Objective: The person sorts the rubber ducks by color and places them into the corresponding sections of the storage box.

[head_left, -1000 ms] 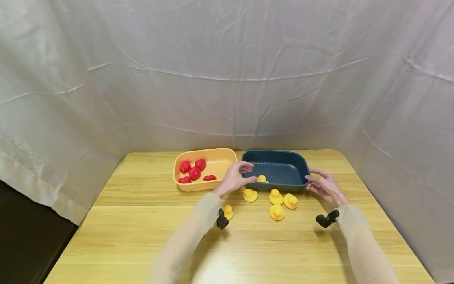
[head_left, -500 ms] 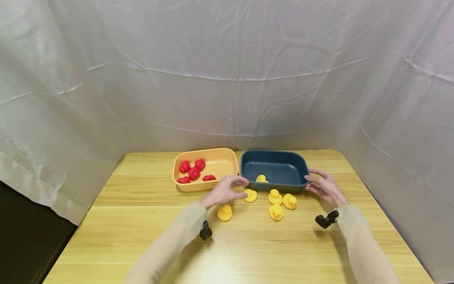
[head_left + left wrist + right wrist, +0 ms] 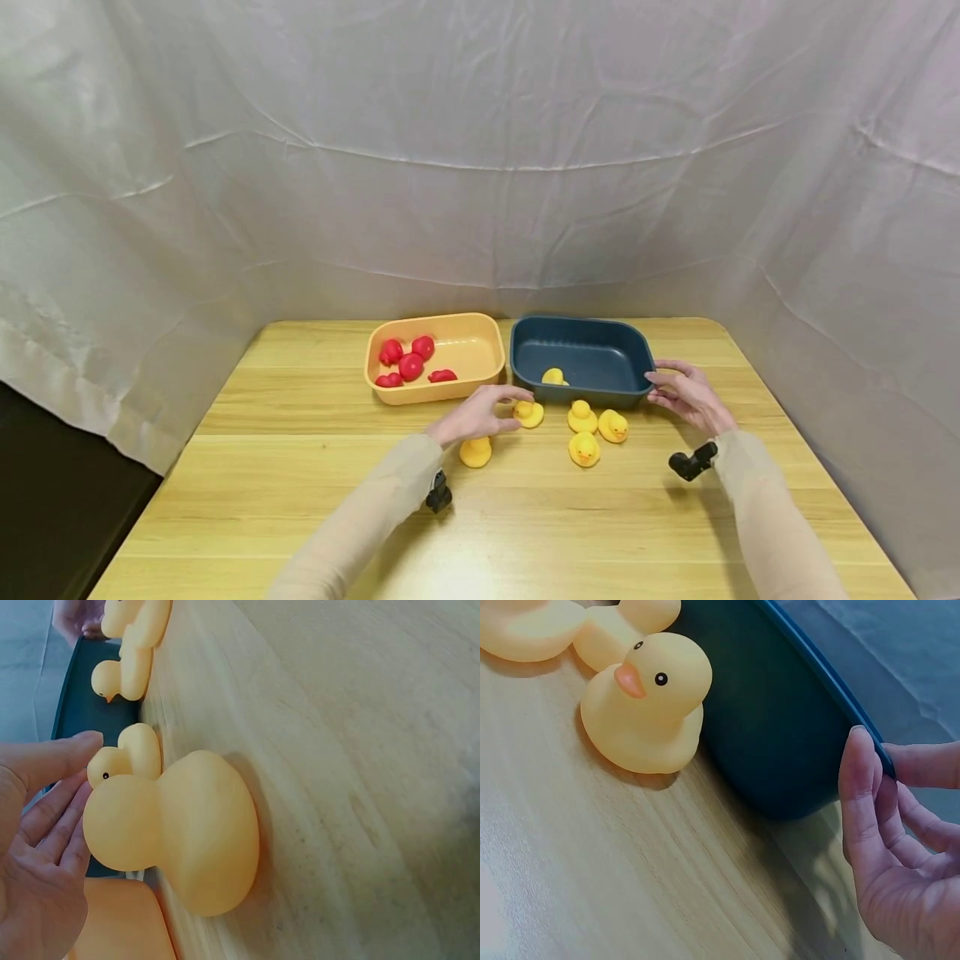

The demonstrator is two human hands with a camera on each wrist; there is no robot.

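My left hand [image 3: 476,414] reaches low over the table, thumb and fingers spread apart beside the head of a yellow rubber duck [image 3: 532,415]. In the left wrist view, that duck [image 3: 142,754] sits just past the thumb tip, partly behind a larger-looking duck [image 3: 206,832]. My right hand [image 3: 688,397] pinches the right end of a dark blue bin [image 3: 592,395]; the right wrist view has the thumb on the near side of the rim [image 3: 817,664] and a finger behind it. One duck [image 3: 554,377] lies inside this bin, its lower part hidden by the front wall.
Left of the blue bin stands a yellow-orange bin [image 3: 468,354] holding several red toys [image 3: 411,367]. In front of the blue bin are three more ducks [image 3: 584,449], close together. Another duck [image 3: 476,452] sits under the left wrist. A grey curtain [image 3: 495,167] surrounds the wooden table [image 3: 570,533].
My left hand has come back from over the blue bin's left edge, down and toward me, then slightly right to the duck. The right hand stays at the bin's rim.
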